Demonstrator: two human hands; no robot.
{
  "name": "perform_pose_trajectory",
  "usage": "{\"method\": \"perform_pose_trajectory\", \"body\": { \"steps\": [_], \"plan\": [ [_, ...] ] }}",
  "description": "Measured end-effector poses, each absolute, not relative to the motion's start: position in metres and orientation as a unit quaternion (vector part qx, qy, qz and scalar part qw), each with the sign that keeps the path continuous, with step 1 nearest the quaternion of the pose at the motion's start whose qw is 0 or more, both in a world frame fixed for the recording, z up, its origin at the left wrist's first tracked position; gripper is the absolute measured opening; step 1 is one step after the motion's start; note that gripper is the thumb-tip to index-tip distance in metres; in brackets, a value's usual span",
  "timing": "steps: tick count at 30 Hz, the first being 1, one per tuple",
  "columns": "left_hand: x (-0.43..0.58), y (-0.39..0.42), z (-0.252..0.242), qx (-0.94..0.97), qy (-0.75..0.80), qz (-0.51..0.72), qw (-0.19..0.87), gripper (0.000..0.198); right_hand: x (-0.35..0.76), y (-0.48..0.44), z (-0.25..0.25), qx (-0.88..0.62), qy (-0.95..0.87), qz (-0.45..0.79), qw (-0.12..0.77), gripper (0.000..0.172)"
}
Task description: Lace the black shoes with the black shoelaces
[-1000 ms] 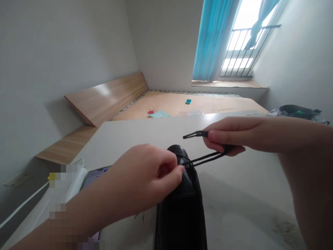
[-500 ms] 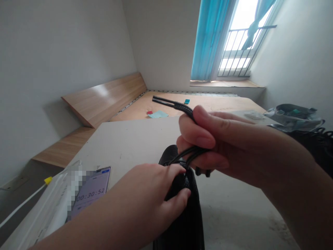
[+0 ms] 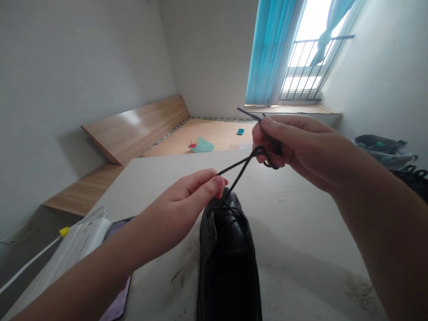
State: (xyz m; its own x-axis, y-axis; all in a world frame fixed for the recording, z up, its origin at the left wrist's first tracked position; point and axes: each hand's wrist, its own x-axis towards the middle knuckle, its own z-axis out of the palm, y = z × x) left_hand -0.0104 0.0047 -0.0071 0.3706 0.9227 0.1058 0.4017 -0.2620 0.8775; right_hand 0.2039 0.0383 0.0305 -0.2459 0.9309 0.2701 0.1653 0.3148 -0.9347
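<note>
A black leather shoe stands on the white table, its toe pointing away from me and its opening nearest. Black shoelace rises from the eyelets near the toe in two strands. My left hand pinches one strand between thumb and fingers, just above the shoe's left side. Higher and to the right, my right hand is closed around the bunched lace. The lace ends stick out above its thumb, and a loop hangs below the fingers.
At the left lie a phone, partly behind my left forearm, and a white box-like object with a cable. At the right edge are another black laced item and a bag. A wooden bed stands beyond the table.
My left hand has moved up and away from the shoe's opening and now pinches a lace strand. My right hand has risen slightly and moved right, drawing the lace out longer.
</note>
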Motion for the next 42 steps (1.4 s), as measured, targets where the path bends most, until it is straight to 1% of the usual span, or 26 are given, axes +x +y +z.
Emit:
{"method": "perform_pose_trajectory", "body": {
  "steps": [2,4,7,9,12,14,16,18,20,21,24,26,28,30,34,38,42],
  "plan": [
    [-0.01,0.012,-0.011,0.658,0.438,0.374,0.486,0.033,0.206,0.037,0.034,-0.414,-0.67,0.372,0.491,0.034],
    [-0.01,0.018,-0.01,0.569,0.394,0.459,0.557,0.035,0.21,0.037,0.039,-0.413,-0.659,0.338,0.53,0.029],
    [-0.014,0.022,0.002,0.461,0.349,0.544,0.608,0.037,0.221,0.039,0.045,-0.403,-0.626,0.334,0.578,0.028],
    [-0.02,0.022,0.013,0.436,0.344,0.568,0.607,0.035,0.231,0.043,0.047,-0.415,-0.625,0.275,0.602,0.029],
    [-0.035,0.024,0.028,0.44,0.339,0.6,0.575,0.031,0.247,0.045,0.048,-0.444,-0.657,0.106,0.6,0.029],
    [-0.045,0.026,0.035,0.469,0.355,0.606,0.535,0.029,0.252,0.045,0.048,-0.46,-0.682,0.045,0.567,0.03],
    [-0.056,0.028,0.037,0.518,0.392,0.587,0.483,0.027,0.252,0.044,0.047,-0.485,-0.725,0.032,0.489,0.031],
    [-0.064,0.028,0.033,0.596,0.427,0.514,0.444,0.016,0.247,0.043,0.043,-0.499,-0.783,0.056,0.367,0.029],
    [-0.068,0.026,0.026,0.696,0.444,0.379,0.418,0.01,0.24,0.04,0.034,-0.48,-0.837,0.133,0.227,0.029],
    [-0.068,0.024,0.022,0.745,0.444,0.29,0.404,0.012,0.235,0.039,0.029,-0.466,-0.851,0.179,0.166,0.031],
    [-0.061,0.015,0.012,0.82,0.472,0.108,0.307,0.023,0.227,0.032,0.008,-0.446,-0.851,0.274,0.046,0.037],
    [-0.053,0.01,0.009,0.833,0.481,0.048,0.269,0.029,0.227,0.027,-0.006,-0.459,-0.839,0.293,0.007,0.038],
    [-0.046,0.008,0.007,0.833,0.48,0.017,0.273,0.035,0.23,0.023,-0.017,-0.473,-0.822,0.316,-0.011,0.039],
    [-0.042,0.008,0.007,0.831,0.481,-0.005,0.279,0.041,0.233,0.02,-0.026,-0.472,-0.798,0.375,-0.016,0.038],
    [-0.044,0.013,0.005,0.829,0.485,-0.012,0.28,0.045,0.232,0.019,-0.036,-0.443,-0.752,0.488,0.011,0.029],
    [-0.047,0.016,0.007,0.824,0.494,-0.01,0.278,0.045,0.228,0.019,-0.038,-0.447,-0.715,0.536,0.042,0.026],
    [-0.048,0.017,0.01,0.813,0.517,-0.025,0.268,0.042,0.226,0.017,-0.036,-0.464,-0.7,0.54,0.052,0.026]
  ]
}}
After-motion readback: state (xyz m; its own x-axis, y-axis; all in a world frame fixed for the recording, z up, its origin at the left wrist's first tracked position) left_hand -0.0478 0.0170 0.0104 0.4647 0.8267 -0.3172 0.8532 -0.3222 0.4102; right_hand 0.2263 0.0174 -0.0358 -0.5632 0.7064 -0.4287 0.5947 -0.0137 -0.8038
